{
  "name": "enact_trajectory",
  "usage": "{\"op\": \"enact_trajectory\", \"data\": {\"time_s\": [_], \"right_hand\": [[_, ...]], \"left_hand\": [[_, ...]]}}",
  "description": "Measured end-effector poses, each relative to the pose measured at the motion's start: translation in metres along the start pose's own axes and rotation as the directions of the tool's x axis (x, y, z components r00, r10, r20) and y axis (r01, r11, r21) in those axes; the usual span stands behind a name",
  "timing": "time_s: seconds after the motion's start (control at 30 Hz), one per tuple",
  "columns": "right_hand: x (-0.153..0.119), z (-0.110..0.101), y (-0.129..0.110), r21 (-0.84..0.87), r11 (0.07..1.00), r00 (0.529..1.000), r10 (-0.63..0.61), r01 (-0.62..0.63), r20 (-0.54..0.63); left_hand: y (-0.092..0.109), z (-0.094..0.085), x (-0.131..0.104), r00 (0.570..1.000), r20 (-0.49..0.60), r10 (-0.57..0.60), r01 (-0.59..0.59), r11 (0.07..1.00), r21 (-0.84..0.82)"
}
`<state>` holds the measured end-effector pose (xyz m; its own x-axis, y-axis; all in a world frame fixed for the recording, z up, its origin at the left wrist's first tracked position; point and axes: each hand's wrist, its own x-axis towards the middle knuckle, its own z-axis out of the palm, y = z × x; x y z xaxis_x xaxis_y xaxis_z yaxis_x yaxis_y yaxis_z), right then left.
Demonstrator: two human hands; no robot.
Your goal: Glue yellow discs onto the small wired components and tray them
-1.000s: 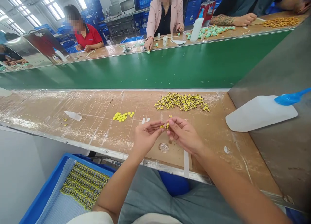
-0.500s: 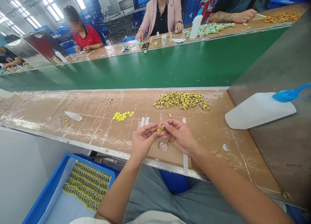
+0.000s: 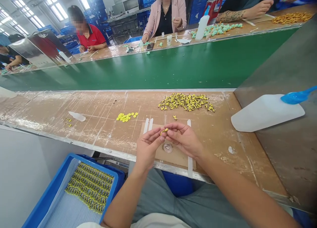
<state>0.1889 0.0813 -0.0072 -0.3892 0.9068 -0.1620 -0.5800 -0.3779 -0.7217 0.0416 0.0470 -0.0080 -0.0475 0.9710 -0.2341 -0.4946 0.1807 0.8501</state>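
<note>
Between my two hands, above a taped cardboard sheet [image 3: 178,160], is a small yellow and dark figurine piece [image 3: 164,131]. My left hand [image 3: 150,145] pinches it from the left with thumb and fingers. From the right, my right hand [image 3: 184,139] grips the same piece; its exact shape is partly covered by fingertips. Just below the fingers a small clear round dish [image 3: 167,147] sits on the cardboard. One loose yellow piece [image 3: 175,117] lies beyond my right hand, and behind it spreads a heap of similar yellow and dark pieces [image 3: 187,102].
Yellow discs [image 3: 126,117] lie left of my hands, with a small white dropper bottle [image 3: 77,116] farther left. A large white bottle [image 3: 267,113] with a blue nozzle leans at right. Lower left, a blue tray [image 3: 58,168] holds rows of pieces. Co-workers sit beyond the green conveyor [image 3: 148,73].
The piece has turned a little between my fingertips, and both hands stay close together. The view has shifted slightly. Across the conveyor, a person in pink has raised a hand.
</note>
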Motion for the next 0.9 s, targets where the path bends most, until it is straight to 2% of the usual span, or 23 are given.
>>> {"op": "enact_trajectory", "data": {"time_s": [0.17, 0.43, 0.57, 0.73, 0.9], "right_hand": [[-0.001, 0.001, 0.0, -0.001, 1.0, 1.0, 0.005, -0.005, -0.025], [-0.007, 0.004, 0.009, 0.029, 0.998, 0.998, -0.059, 0.06, -0.03], [-0.009, 0.0, 0.006, 0.053, 0.997, 0.998, -0.057, 0.058, -0.035], [-0.008, -0.007, -0.004, 0.039, 0.998, 0.993, -0.045, 0.049, -0.105], [-0.011, -0.023, -0.007, -0.17, 0.985, 0.981, -0.073, 0.042, -0.18]], "left_hand": [[-0.003, 0.0, 0.0, 1.0, 0.014, -0.019, 0.02, 0.997, -0.072], [-0.01, 0.002, -0.006, 0.998, 0.021, 0.05, -0.046, 0.986, -0.158], [-0.009, -0.01, -0.01, 0.999, -0.028, 0.028, -0.032, 0.984, -0.174], [-0.01, -0.033, -0.014, 0.991, -0.135, 0.022, -0.045, 0.985, -0.169], [-0.025, -0.048, -0.014, 0.982, -0.189, 0.03, -0.056, 0.989, -0.138]]}}
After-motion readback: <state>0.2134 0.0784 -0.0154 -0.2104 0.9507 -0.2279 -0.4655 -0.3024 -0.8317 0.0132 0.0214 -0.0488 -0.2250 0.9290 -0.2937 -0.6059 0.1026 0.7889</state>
